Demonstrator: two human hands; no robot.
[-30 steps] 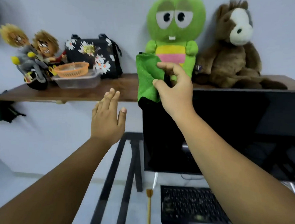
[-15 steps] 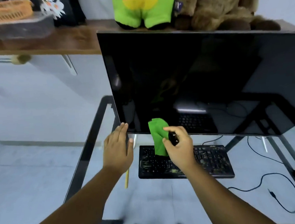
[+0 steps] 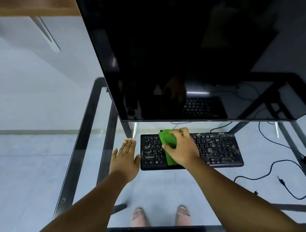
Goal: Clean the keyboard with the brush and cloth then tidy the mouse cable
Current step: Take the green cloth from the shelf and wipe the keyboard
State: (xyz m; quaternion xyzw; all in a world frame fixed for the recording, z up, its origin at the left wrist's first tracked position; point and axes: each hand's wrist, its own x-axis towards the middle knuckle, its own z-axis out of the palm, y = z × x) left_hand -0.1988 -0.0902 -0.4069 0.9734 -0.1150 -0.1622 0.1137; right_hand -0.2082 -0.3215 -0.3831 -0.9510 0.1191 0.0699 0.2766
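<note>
The green cloth (image 3: pixel 168 146) sits in the lower middle of the frame, bunched under my right hand (image 3: pixel 181 149), whose fingers (image 3: pixel 180 132) curl over its top edge while the thumb pins its near side. The cloth lies on the left-centre keys of the keyboard (image 3: pixel 218 149), and a strip of it hangs down to the keyboard's near edge. My left hand (image 3: pixel 125 160) is flat with its fingers straight and close together, holding nothing, just left of the keyboard's left end; I cannot tell whether it touches the bench (image 3: pixel 83 136).

Half a second ago I had the cloth pinched upright above the keyboard, in front of the monitor's lower edge; now it is down on the keys. The left hand has dropped from the monitor's corner to the keyboard's side. The yellow brush handle I saw below that hand is now out of sight. The view has also tipped down, so the shelf toys are gone from the top of the frame.

The cloth is bright green, soft and crumpled into folds. The keyboard is black with pale legends, smeared with greenish-grey streaks across both halves. It rests on the glass-topped bench below the dark monitor (image 3: pixel 181 53). A black cable (image 3: pixel 267 172) loops at the lower right, and my feet (image 3: pixel 139 216) show through the glass.
</note>
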